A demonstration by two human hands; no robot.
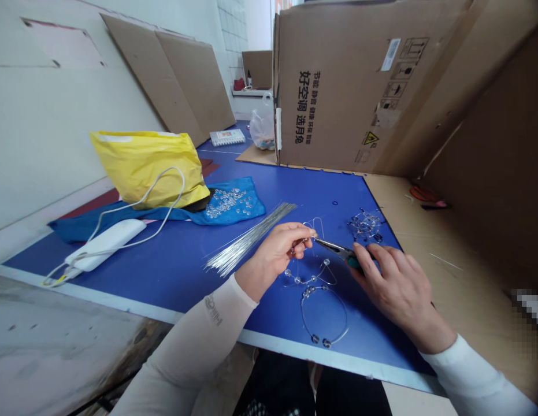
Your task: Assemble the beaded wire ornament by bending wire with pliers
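Over the blue tabletop, my left hand (290,242) is closed in a pinch on a thin bent wire (316,222) that loops up past the fingertips. My right hand (392,283) grips long-nose pliers (336,247) by their dark green handles, and the jaw tips touch the wire beside my left fingers. Below the hands lies a wire shape with clear beads (314,278). Nearer the table edge rests a round wire ring with beads (347,315). A bundle of straight silver wires (247,242) lies left of my left hand.
Clear beads (229,202) sit on a blue cloth beside a yellow bag (151,170). A white power strip (106,245) with its cord lies at left. A beaded wire cluster (364,224) lies right. A large cardboard box (338,86) walls the back; loose cardboard (425,231) covers the right side.
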